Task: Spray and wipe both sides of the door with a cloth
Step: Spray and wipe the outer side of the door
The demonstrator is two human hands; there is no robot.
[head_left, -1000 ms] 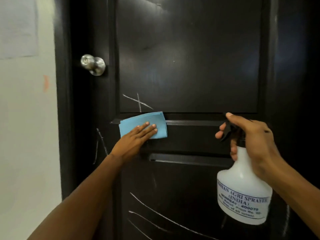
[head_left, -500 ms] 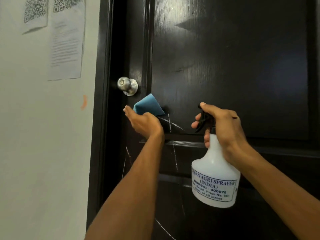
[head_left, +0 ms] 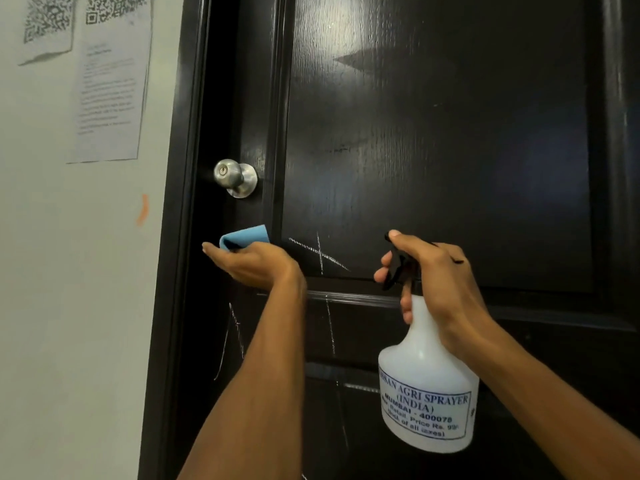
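We see only a fold of the cloth [head_left: 244, 235] past the left hand [head_left: 252, 263]. The right hand [head_left: 440, 282] covers the head of the spray bottle [head_left: 427, 386]. Print on the wall sheets [head_left: 107, 98] is unreadable, tops cropped.

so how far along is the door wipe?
Done: nothing clearly; white marks cross the door. In hand: left hand holds the blue cloth at the edge strip below the knob; right hand grips the spray bottle, finger at the trigger. Left: those marks, the rest of this face, and the other side, unseen here.

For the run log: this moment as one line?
left hand: holds blue cloth by door, below knob | right hand: grips spray bottle, fingers on trigger
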